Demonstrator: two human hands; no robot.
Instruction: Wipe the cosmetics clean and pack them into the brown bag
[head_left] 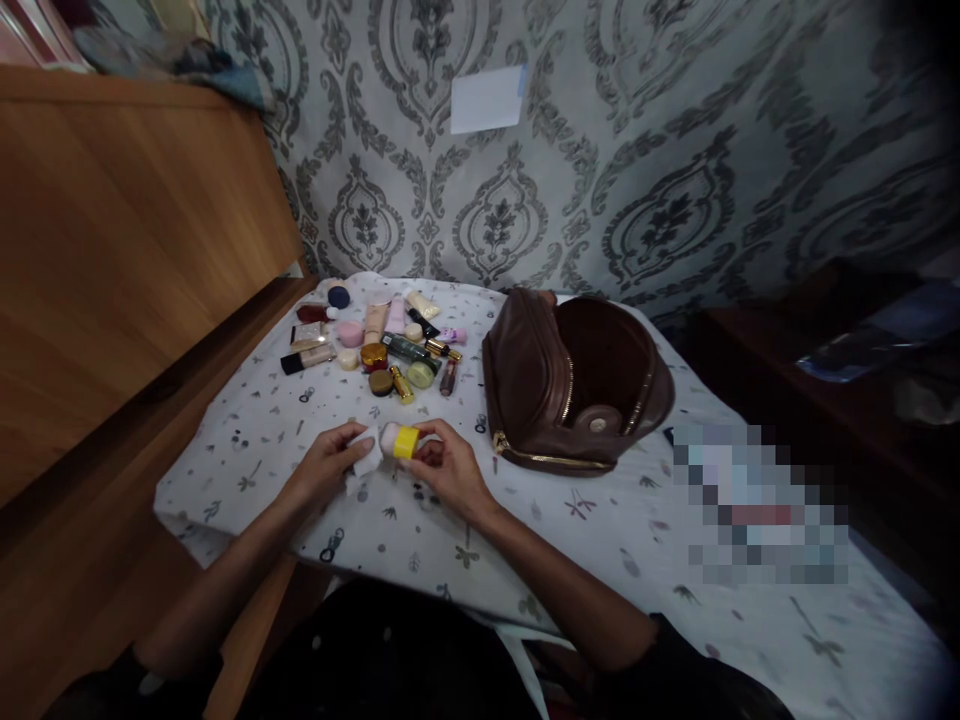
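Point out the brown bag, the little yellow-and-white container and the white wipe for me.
Brown bag (527, 368): head view, on its leather side wall, left of the opening.
Yellow-and-white container (406, 442): head view, on its yellow end.
White wipe (368, 464): head view, on its lower part.

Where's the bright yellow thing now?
In the head view, the yellow thing is in the right hand, beside the white tissue in the left hand, left of the brown bag.

Grey damask-patterned wall (559, 215), wooden cabinet (139, 200) at left, dim light.
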